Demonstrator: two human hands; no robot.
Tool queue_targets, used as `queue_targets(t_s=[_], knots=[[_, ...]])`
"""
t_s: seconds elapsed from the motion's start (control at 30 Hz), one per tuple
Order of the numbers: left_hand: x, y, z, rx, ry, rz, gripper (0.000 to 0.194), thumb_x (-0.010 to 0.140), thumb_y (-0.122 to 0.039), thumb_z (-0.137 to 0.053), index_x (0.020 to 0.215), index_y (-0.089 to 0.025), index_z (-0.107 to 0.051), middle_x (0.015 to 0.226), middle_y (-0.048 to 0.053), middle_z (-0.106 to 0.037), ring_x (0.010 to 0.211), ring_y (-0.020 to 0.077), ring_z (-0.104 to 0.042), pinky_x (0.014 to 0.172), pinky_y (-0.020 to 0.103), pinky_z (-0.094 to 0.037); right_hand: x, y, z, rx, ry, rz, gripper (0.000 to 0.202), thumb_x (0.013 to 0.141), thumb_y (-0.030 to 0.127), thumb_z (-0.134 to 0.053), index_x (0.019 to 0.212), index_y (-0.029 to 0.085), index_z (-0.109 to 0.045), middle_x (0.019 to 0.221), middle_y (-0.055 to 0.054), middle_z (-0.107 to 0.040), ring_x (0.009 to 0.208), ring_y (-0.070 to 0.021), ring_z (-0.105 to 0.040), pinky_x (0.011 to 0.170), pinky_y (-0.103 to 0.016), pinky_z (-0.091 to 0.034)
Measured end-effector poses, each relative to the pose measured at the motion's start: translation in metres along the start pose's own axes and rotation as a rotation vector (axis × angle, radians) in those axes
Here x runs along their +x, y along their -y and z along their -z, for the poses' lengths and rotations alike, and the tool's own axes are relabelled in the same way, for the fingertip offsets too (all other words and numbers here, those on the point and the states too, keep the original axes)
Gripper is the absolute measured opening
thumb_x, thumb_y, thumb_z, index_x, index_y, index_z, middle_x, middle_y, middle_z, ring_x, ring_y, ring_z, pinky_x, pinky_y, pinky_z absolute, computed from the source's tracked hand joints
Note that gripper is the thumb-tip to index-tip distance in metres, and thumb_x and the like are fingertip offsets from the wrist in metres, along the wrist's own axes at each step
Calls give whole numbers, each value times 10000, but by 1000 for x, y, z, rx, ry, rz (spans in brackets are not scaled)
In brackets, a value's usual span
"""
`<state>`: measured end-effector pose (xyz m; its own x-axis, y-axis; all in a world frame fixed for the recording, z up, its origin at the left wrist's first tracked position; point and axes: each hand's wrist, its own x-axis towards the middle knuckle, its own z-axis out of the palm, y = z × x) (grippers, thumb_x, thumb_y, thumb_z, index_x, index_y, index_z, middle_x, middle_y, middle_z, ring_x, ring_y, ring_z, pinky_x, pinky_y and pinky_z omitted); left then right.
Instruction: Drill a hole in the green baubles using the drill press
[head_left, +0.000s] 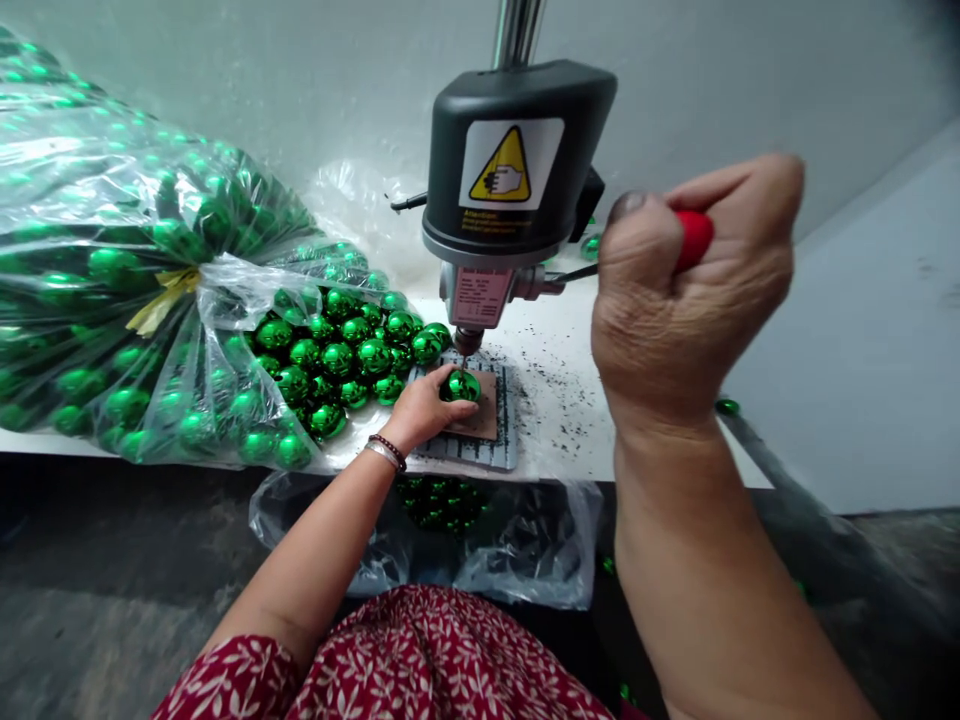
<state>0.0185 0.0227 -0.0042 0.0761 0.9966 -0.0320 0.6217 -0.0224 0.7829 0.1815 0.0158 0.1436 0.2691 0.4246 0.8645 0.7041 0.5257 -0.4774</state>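
Observation:
Under the drill press [517,150], my left hand [426,408] grips a shiny green ball [463,386] between thumb and fingers. The ball rests on a brown board [486,415] lying on the grey slotted base plate [508,440]. Directly over the ball is the thin drill bit [464,362]; its tip looks to be at the ball's top, though I cannot tell how deep. My right hand [686,290], raised in front at the right, is wrapped round the red knob [694,241] of the press's feed lever. Most of that knob is hidden by my fingers.
Many loose green balls [337,358] lie left of the base plate, beside a large clear bag [150,300] of balls tied with yellow ribbon. Dark shavings litter the white table [559,420]. Below its front edge hangs an open plastic bag [540,550] with green balls inside.

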Motion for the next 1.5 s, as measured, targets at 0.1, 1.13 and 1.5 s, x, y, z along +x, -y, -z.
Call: queue_targets(t_s=[0.1,1.13,1.5], knots=[[-1,-1,1,-1,-3,-5,638,663,-397,-759,1254,-217,-600,1048,49,-716,935,228,-650,861,317,-489,-5,-2,5,-90,25,17,306,877,396,-419,790,121,-521,713,41,-474,650,11,-382,658,-181,-341],[-14,-17,2,178,-43,-2,869,649,-364,-768,1403,-155,-389,1308,173,-555,1239,309,-496,1015,391,-404,-9,-9,2,-27,9,88,408,911,484,-333,833,118,-496,730,26,-457,656,2,-411,664,-170,-379],[11,-14,37,-125,267,-88,809,551,-228,-815,1320,-226,-563,1085,43,-702,998,222,-631,914,318,-485,-9,-6,4,-4,26,83,360,915,445,-337,828,126,-479,731,34,-453,654,17,-394,644,-160,-342]])
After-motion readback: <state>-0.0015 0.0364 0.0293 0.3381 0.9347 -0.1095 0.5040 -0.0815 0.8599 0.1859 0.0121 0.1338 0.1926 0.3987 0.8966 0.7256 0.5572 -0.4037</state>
